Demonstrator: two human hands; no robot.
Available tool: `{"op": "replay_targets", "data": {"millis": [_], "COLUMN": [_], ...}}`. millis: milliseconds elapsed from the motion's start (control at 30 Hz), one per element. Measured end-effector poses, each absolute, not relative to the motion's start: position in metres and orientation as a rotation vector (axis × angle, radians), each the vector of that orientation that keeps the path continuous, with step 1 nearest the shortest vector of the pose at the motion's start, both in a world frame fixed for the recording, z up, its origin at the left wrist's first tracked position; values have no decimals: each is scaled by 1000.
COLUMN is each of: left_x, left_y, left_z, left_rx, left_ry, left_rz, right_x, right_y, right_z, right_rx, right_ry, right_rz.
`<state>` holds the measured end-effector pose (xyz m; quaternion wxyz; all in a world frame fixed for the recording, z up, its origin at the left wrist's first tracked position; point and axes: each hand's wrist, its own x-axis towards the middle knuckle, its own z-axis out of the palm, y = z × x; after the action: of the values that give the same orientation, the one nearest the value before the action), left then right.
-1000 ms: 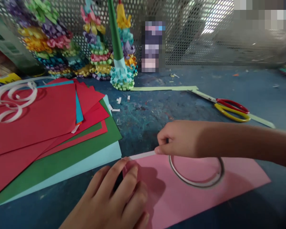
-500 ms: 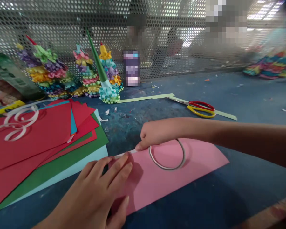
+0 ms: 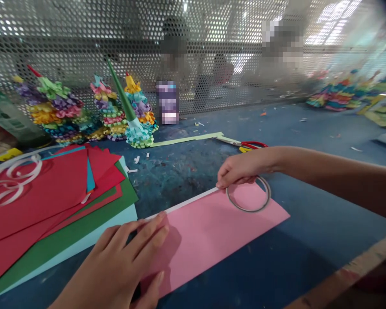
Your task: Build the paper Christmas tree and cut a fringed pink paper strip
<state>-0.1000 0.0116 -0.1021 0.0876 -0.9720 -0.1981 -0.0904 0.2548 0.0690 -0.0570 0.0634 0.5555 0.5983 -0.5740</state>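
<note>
A sheet of pink paper (image 3: 206, 231) lies slanted on the blue table. My left hand (image 3: 122, 257) rests flat on its left end, fingers spread, with the fingertips by the far edge. In my right hand (image 3: 236, 169) is a thin roll of tape (image 3: 269, 195), gripped near the paper's far right part; the ring stands over the sheet. Along the far edge, a narrow white strip of tape (image 3: 193, 199) runs between my two hands. My right thumb and fingers pinch at the strip's right end.
Red, green and light blue sheets (image 3: 67, 231) are piled at left, with curled white strips (image 3: 16, 180) on top. Behind lie scissors (image 3: 252, 145) and a pale green strip (image 3: 186, 139). Frilled paper cones (image 3: 138, 133) and a phone (image 3: 167, 103) stand near the perforated metal screen (image 3: 206, 38).
My right hand has slid right along the paper's far edge with the tape roll, and more white strip shows between my hands. My left hand stays on the paper. The view has shifted slightly.
</note>
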Motion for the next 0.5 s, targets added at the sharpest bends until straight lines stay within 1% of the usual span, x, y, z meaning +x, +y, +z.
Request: {"op": "replay_targets", "data": {"millis": [267,367,500], "left_x": [-104,-103,-100], "left_y": [14,14,12], "left_z": [-107,-107,-107], "left_rx": [-2902,-2913,-2925], "left_ry": [-605,-600,-634], "left_rz": [-304,-317,-352], "right_x": [250,247,246], "right_y": [69,72,72], "right_z": [-56,-53,-49], "right_rx": [1675,1652,1626], "right_ry": [1933,1936,1902], "right_rz": [-1195,-1123,-1109]}}
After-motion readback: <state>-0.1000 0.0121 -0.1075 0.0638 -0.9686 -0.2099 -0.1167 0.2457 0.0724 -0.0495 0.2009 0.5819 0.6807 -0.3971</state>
